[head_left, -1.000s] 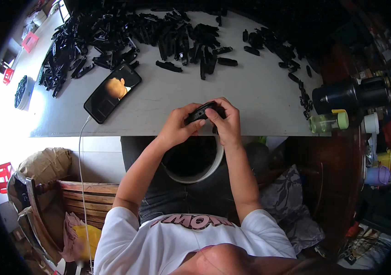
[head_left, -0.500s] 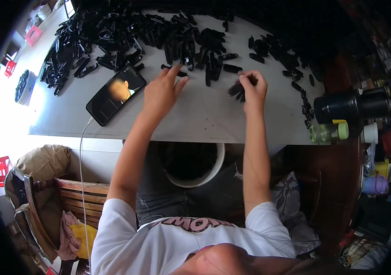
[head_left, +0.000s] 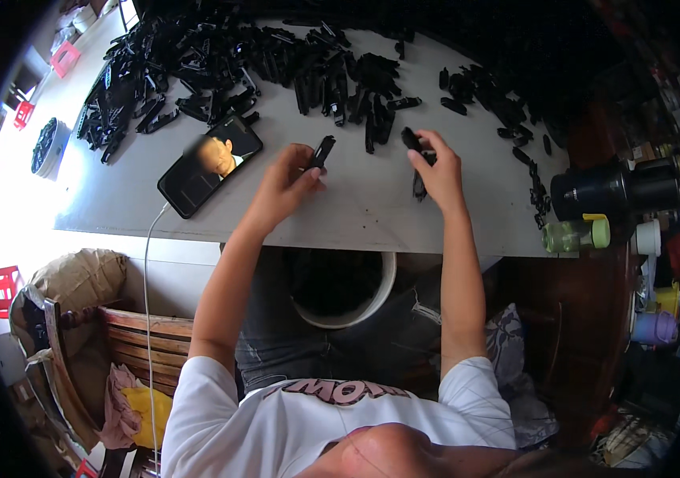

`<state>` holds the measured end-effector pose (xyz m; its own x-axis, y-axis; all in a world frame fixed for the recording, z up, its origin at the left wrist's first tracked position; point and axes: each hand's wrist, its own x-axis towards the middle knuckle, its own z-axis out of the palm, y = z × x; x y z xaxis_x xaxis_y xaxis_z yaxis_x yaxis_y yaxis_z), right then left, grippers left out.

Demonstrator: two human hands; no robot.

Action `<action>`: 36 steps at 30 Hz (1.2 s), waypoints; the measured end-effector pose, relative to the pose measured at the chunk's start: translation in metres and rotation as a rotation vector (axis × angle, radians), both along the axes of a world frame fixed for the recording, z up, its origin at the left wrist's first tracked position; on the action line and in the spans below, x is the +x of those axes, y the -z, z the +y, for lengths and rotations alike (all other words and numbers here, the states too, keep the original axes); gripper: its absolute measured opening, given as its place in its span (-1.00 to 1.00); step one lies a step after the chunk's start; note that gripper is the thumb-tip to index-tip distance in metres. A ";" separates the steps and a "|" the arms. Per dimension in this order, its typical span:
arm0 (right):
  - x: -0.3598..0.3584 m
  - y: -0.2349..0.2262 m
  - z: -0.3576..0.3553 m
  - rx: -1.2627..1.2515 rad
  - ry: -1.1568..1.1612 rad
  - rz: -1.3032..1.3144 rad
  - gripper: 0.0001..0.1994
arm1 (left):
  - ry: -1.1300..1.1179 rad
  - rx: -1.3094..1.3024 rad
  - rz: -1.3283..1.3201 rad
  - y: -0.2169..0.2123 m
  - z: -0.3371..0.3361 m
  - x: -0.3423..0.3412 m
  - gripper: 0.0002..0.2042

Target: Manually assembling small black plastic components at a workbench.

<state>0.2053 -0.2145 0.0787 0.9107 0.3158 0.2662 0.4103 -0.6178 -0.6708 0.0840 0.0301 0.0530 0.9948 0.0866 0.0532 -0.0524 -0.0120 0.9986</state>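
Note:
My left hand (head_left: 288,185) is over the grey table (head_left: 356,215) and pinches a slim black plastic piece (head_left: 322,150) that points up and away from me. My right hand (head_left: 438,171) is a little to the right and grips another black piece (head_left: 412,140); one more dark piece shows just under that hand. Beyond both hands lies a broad heap of several black plastic pieces (head_left: 228,64) across the far half of the table.
A phone (head_left: 209,166) with a lit screen lies left of my left hand, its white cable hanging off the near edge. A white bucket (head_left: 345,288) sits between my knees. A black flask (head_left: 607,191) and green bottle (head_left: 575,235) stand at the right.
My hands were together near the table's edge on one black piece, then reached apart to the heap. Now each hand has drawn back a little with its own black piece.

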 end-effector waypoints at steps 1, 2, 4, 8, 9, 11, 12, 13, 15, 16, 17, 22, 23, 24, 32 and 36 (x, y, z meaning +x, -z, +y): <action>-0.011 -0.004 -0.002 0.109 -0.091 0.094 -0.67 | 0.044 -0.165 0.050 -0.005 -0.006 -0.004 -0.73; -0.023 -0.007 -0.001 0.221 -0.187 0.193 -0.69 | 0.042 -0.164 0.052 -0.006 -0.010 -0.007 -0.73; -0.046 -0.021 0.003 0.154 -0.356 0.334 -0.71 | -0.032 0.217 -0.005 -0.011 -0.021 -0.014 -0.70; -0.077 -0.040 0.016 0.240 -0.480 0.702 -0.80 | 0.043 0.413 -0.226 -0.026 -0.050 -0.031 -0.65; -0.081 -0.040 0.017 0.240 -0.480 0.700 -0.80 | 0.089 0.358 -0.111 -0.030 -0.050 -0.033 -0.65; -0.090 -0.035 0.020 0.518 -0.362 0.656 -0.82 | 0.034 0.352 -0.126 -0.027 -0.054 -0.037 -0.66; -0.095 -0.031 0.021 0.520 -0.362 0.655 -0.82 | -0.019 0.344 -0.140 -0.026 -0.055 -0.039 -0.67; -0.099 -0.025 0.020 0.528 -0.360 0.608 -0.82 | -0.014 0.343 -0.141 -0.028 -0.056 -0.041 -0.67; -0.105 -0.019 0.020 0.568 -0.308 0.535 -0.82 | -0.013 0.317 -0.141 -0.031 -0.058 -0.046 -0.69; -0.108 -0.019 0.023 0.570 -0.306 0.534 -0.82 | -0.011 0.318 -0.142 -0.029 -0.057 -0.048 -0.69; -0.112 -0.019 0.025 0.613 -0.271 0.518 -0.81 | -0.031 0.365 -0.175 -0.027 -0.056 -0.049 -0.67; -0.123 -0.020 0.031 0.595 -0.210 0.355 -0.75 | 0.025 0.334 -0.112 -0.030 -0.057 -0.057 -0.64; -0.124 -0.021 0.035 0.694 -0.186 0.334 -0.74 | 0.063 0.285 -0.149 -0.030 -0.057 -0.059 -0.64; -0.125 -0.021 0.037 0.792 -0.162 0.313 -0.73 | 0.102 0.236 -0.186 -0.030 -0.057 -0.061 -0.64; -0.152 0.019 0.009 0.699 -0.282 0.715 -0.69 | 0.221 0.210 0.031 -0.023 -0.058 -0.086 -0.70; -0.163 0.039 -0.001 0.725 -0.279 0.705 -0.71 | 0.135 0.757 -0.270 -0.015 -0.048 -0.074 -0.74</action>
